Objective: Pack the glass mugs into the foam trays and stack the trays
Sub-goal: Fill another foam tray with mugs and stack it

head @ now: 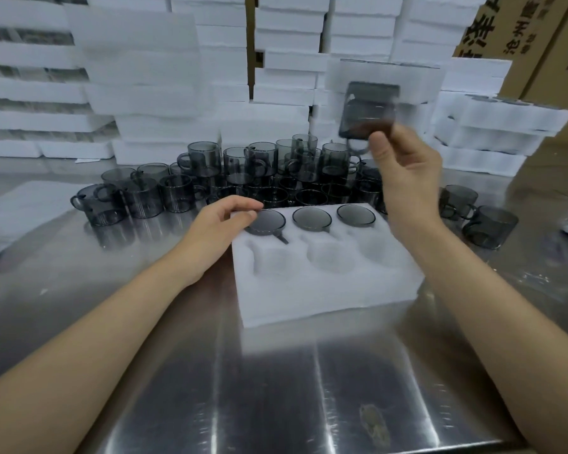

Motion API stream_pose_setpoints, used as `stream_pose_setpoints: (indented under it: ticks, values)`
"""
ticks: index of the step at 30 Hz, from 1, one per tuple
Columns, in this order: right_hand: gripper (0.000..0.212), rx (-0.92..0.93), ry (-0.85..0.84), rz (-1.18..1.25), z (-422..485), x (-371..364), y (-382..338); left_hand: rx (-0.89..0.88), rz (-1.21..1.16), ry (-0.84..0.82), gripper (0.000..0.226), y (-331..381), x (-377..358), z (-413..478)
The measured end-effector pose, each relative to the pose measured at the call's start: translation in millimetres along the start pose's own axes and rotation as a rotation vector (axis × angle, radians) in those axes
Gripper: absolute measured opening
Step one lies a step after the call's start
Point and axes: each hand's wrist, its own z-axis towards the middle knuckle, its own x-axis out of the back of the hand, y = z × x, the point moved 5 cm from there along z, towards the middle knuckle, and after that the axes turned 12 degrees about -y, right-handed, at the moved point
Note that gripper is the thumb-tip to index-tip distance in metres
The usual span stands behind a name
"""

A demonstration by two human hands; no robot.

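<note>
A foam tray (pixel 325 290) is laid on the steel table (pixel 276 388) with its long axis running left to right. Its three far pockets are filled by mugs (pixel 311 217) set mouth up; the leftmost one's handle is pointed toward the near side. The three near pockets are unfilled. The left hand (pixel 220 224) is rested on the tray's far-left corner with fingers bent beside the leftmost mug's rim; whether anything is pinched cannot be told. Above the tray's far-right corner a blurred mug (pixel 369 109) is held up by the right hand (pixel 404 172), gripped at its lower end between thumb and fingers, its axis near upright and slightly tilted, its handle low by the thumb. Beyond the tray, loose mugs (pixel 243 168) are clustered upright, and white foam stacks (pixel 276 60) are piled behind them.
</note>
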Motion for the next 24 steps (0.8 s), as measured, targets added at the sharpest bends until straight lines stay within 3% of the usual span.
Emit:
stream_pose_setpoints:
  ticks: [7,10,11,12,14,15,18,24]
  values:
    - [0.012,-0.267,-0.428,0.444,-25,-55,2,-0.016,0.001,-0.001,0.026,-2,2,2]
    - [0.064,-0.291,-0.521,0.365,-30,-61,1,-0.037,0.007,-0.002,0.026,-1,3,2]
    - [0.072,-0.276,-0.532,0.313,-31,-61,-1,-0.036,0.004,-0.010,0.025,-2,3,2]
    - [0.068,-0.264,-0.553,0.281,-32,-62,-1,-0.031,-0.005,-0.024,0.023,-2,2,3]
    - [0.033,-0.233,-0.616,0.281,-37,-66,-2,-0.024,-0.033,-0.046,0.019,-2,1,2]
    - [0.026,-0.210,-0.646,0.249,-38,-68,-5,-0.028,-0.036,-0.049,0.019,-2,0,2]
    - [0.020,-0.110,-0.745,0.044,-39,-72,-15,-0.051,-0.001,-0.044,0.021,1,-1,3]
    - [0.019,-0.109,-0.926,-0.015,-47,-79,-18,-0.051,0.038,-0.021,0.035,1,2,2]
